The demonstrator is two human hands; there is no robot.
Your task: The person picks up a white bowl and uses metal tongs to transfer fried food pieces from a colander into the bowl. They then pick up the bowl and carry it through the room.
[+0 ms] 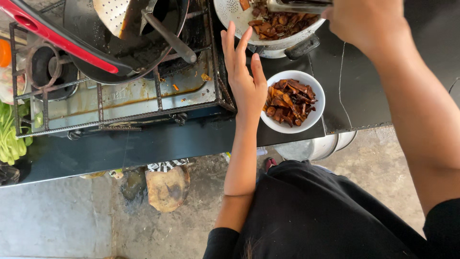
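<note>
A small white bowl (314, 117) full of dark brown fried pieces stands on the black counter (354, 91). My left hand (244, 76) rests just left of the bowl, fingers stretched out and apart, its edge touching the bowl's rim. My right hand (366, 21) is at the top, closed on metal tongs (297, 5) that reach over a white perforated colander (235, 17) holding more of the brown fried pieces.
A gas stove (124, 103) with a metal grate sits to the left, carrying a dark wok (115, 52) with a red handle and a perforated skimmer (112, 14). Green leaves (12, 139) lie at the far left. Below the counter are a metal pot (311, 148) and concrete floor.
</note>
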